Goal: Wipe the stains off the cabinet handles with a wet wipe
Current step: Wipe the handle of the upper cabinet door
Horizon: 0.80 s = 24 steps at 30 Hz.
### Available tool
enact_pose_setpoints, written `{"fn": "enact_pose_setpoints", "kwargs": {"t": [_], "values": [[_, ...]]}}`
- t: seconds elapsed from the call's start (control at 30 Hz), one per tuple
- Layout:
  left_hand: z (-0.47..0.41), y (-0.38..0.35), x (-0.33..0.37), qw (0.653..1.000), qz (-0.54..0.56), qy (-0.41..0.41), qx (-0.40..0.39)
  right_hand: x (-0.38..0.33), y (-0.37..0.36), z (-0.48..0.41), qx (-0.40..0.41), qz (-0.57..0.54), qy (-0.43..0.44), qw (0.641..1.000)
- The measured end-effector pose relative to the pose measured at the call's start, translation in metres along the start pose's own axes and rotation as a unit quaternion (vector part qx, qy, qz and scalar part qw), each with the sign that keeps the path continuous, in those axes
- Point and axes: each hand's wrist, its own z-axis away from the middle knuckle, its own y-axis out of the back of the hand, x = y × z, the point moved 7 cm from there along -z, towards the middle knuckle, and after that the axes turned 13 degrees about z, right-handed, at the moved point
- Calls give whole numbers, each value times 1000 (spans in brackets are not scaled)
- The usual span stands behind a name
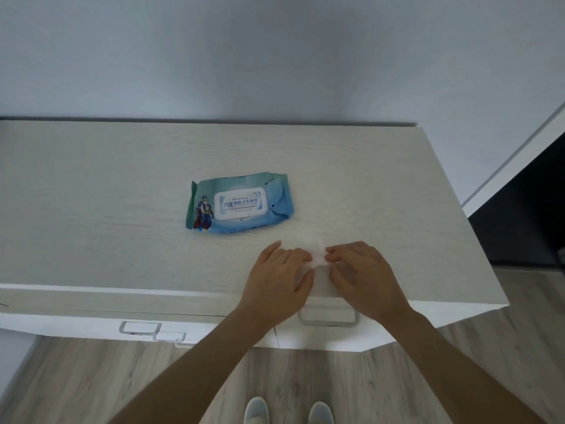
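Note:
A white wet wipe lies on the pale cabinet top near its front edge. My left hand and my right hand pinch it from either side with curled fingers. Behind them lies a blue-green pack of wet wipes with its lid closed. Below the front edge show metal cabinet handles: one under my hands, one at the left and another beside it.
A grey wall stands behind the cabinet. To the right is a white frame with a dark opening. Wood-look floor lies in front, with my two light shoes at the bottom.

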Motion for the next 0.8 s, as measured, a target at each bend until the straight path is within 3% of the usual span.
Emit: {"fn": "enact_pose_setpoints", "kwargs": {"t": [0.17,0.23,0.4,0.57,0.7,0.8], "values": [[1,0,-13,996,70,63,-8,4,-8,-12,-37,-63,-97,993],[-1,-1,-18,989,117,90,-3,-1,-14,-16,-66,-98,-84,989],[0,-5,-35,970,194,145,-35,-6,-32,-23,-151,-39,-35,987],[0,-1,-41,964,221,147,-14,-12,-28,-23,-82,1,-14,997],[2,7,-42,978,162,131,3,13,-8,-24,1,-109,-177,978],[6,8,-40,985,119,121,6,29,-7,-24,-44,-129,-196,971]]}}
